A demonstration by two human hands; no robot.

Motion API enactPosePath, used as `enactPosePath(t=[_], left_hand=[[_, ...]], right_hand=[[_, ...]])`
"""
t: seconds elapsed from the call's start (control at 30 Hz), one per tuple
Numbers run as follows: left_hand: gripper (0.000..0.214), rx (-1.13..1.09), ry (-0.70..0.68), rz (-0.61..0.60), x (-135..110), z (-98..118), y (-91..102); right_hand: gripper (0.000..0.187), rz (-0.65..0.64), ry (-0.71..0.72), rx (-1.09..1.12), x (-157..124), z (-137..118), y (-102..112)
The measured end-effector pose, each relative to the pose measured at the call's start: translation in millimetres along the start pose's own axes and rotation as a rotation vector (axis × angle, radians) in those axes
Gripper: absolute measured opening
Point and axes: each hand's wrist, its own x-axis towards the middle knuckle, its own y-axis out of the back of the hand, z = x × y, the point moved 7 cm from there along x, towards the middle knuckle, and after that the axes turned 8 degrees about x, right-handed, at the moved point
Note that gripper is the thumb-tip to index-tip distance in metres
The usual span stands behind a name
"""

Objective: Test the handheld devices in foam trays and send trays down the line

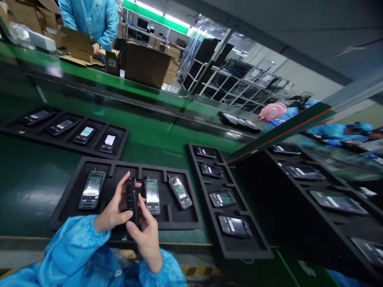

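Note:
Between both hands I hold a black handheld radio phone (132, 199), upright and turned so its narrow side faces me. My left hand (117, 209) wraps it from the left, thumb low on its edge. From the right, my right hand (146, 231) grips it with thumb and fingers. Beneath lies a black foam tray (179, 223) with compartments. Three similar phones rest in it: one at the left (92, 189), one just right of my hands (152, 195), and a tilted one (180, 192) at the right. The second compartment is partly hidden behind my hands.
Another foam tray of phones (119, 153) lies behind at left, and one (239, 255) stands at right. Further right, a raised black stack (269, 191) carries more phones. A slanted green post (281, 129) crosses there. Across the line, a person in blue (89, 20) handles cardboard boxes (146, 63).

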Motion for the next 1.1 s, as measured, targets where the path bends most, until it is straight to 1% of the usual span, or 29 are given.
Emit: enactPosePath(t=[0.07,0.17,0.23,0.33,0.5,0.63,0.73,0.87,0.93,1.0,1.03,1.07,1.1], left_hand=[[0.1,-0.004,0.031,0.015,-0.1,-0.3,0.0],[0.102,-0.008,0.057,0.089,-1.2,2.1,0.9],[0.103,-0.003,0.054,0.135,-2.2,4.7,0.6],[0.101,0.021,0.036,0.164,-3.5,8.1,-1.4],[0.098,0.058,0.012,0.159,-4.4,8.0,-1.5],[0.092,0.058,-0.003,0.097,-3.9,3.4,1.7],[0.086,0.052,0.028,0.066,-3.7,-1.5,3.6],[0.084,0.109,0.052,0.106,-4.1,-2.5,4.8],[0.086,0.148,0.059,0.147,-3.7,-1.4,6.8],[0.087,0.203,0.066,0.199,-2.7,0.7,12.0],[0.087,0.239,0.075,0.223,-2.1,1.9,15.4],[0.085,0.292,0.087,0.243,-1.3,3.1,19.0],[0.082,0.371,0.105,0.263,-0.6,4.3,22.7]], right_hand=[[0.074,-0.011,-0.004,-0.004,0.6,0.1,-1.2],[0.07,-0.018,0.001,0.024,2.6,-1.4,-1.5],[0.066,-0.022,-0.003,0.053,4.0,-1.5,-1.4],[0.065,-0.047,-0.006,0.076,5.0,-0.7,-2.9],[0.066,-0.035,0.001,0.014,3.9,-1.1,-0.6],[0.068,-0.067,-0.034,0.031,3.2,-1.7,-0.3],[0.066,-0.062,-0.033,0.045,3.2,-0.5,-1.1],[0.061,-0.006,-0.022,0.006,3.0,4.3,-4.2],[0.061,-0.017,-0.009,-0.039,3.8,2.1,-5.1],[0.057,-0.093,-0.006,-0.157,5.9,-4.2,-2.8],[0.053,-0.119,0.005,-0.248,7.5,-9.1,2.6],[0.049,-0.112,0.031,-0.36,9.5,-15.4,11.8],[0.045,-0.063,0.073,-0.482,11.8,-22.8,24.6]])
